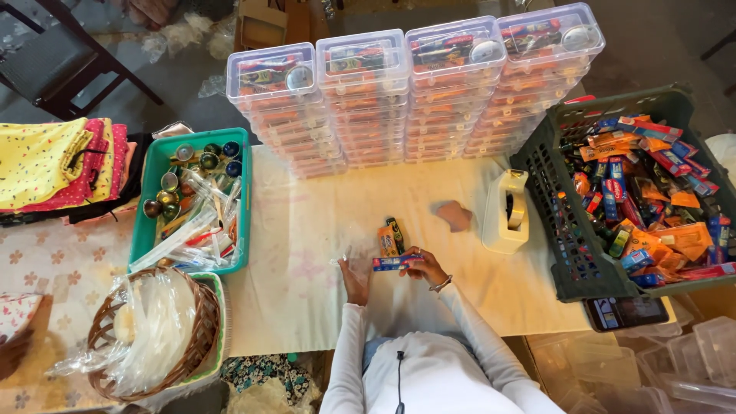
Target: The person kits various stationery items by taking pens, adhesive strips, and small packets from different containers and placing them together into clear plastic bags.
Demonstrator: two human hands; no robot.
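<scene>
While gripped, box (396, 263) between hands

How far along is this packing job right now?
Done: four stacks of filled clear boxes stand at the table's back. In hand: both hands, left hand and right hand, hold a small carton. Left: the dark crate remains heaped with packets.
</scene>
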